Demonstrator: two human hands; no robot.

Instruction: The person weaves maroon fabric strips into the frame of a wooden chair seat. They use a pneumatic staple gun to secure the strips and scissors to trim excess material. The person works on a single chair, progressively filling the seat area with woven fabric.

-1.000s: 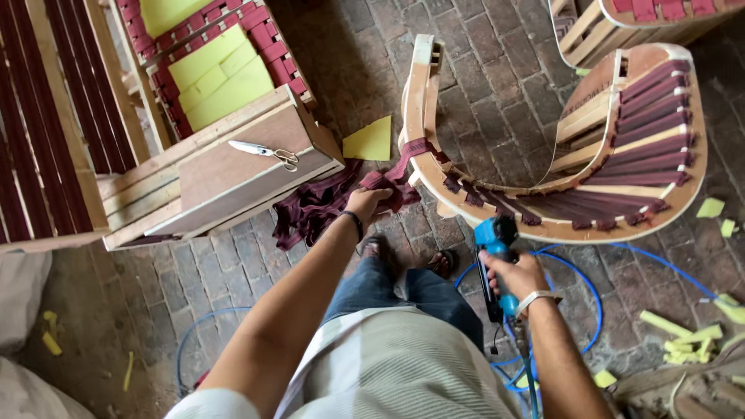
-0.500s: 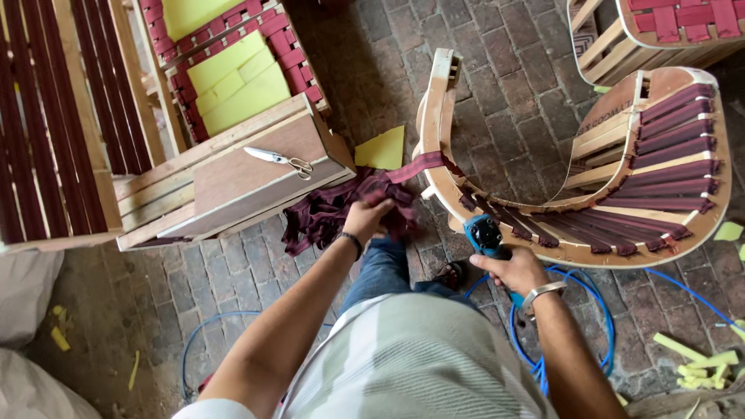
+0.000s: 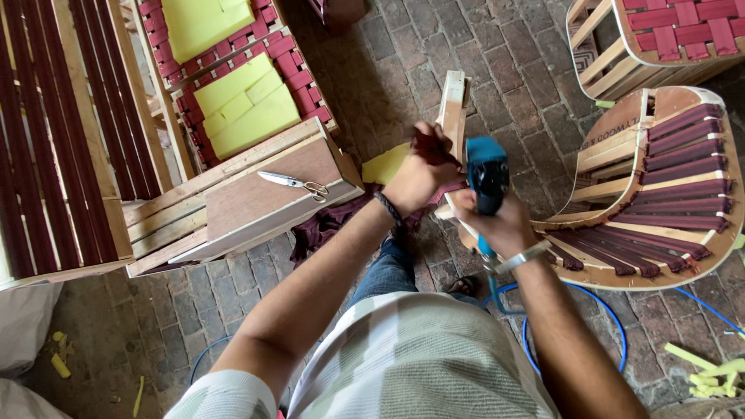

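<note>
A curved wooden chair frame [image 3: 621,163] laced with maroon straps lies on its side on the brick floor. My left hand [image 3: 415,182] pinches the end of a maroon strap [image 3: 428,146] against the frame's upright wooden edge [image 3: 454,105]. My right hand [image 3: 497,225] grips a blue pneumatic staple gun [image 3: 486,174], its head close to the strap and the left hand. A blue air hose [image 3: 574,299] runs from the gun down over the floor.
Scissors [image 3: 295,183] lie on a wooden box [image 3: 248,206] at left. Behind it stand slatted frames with maroon webbing and yellow foam blocks [image 3: 244,109]. Maroon strap bundle [image 3: 330,221] lies on the bricks. Another webbed frame [image 3: 667,35] sits top right. Foam scraps [image 3: 710,372] lie bottom right.
Both hands rose from the floor to the frame's upright edge. The left hand pulled a strap end up from the pile; the right brought the staple gun beside it.
</note>
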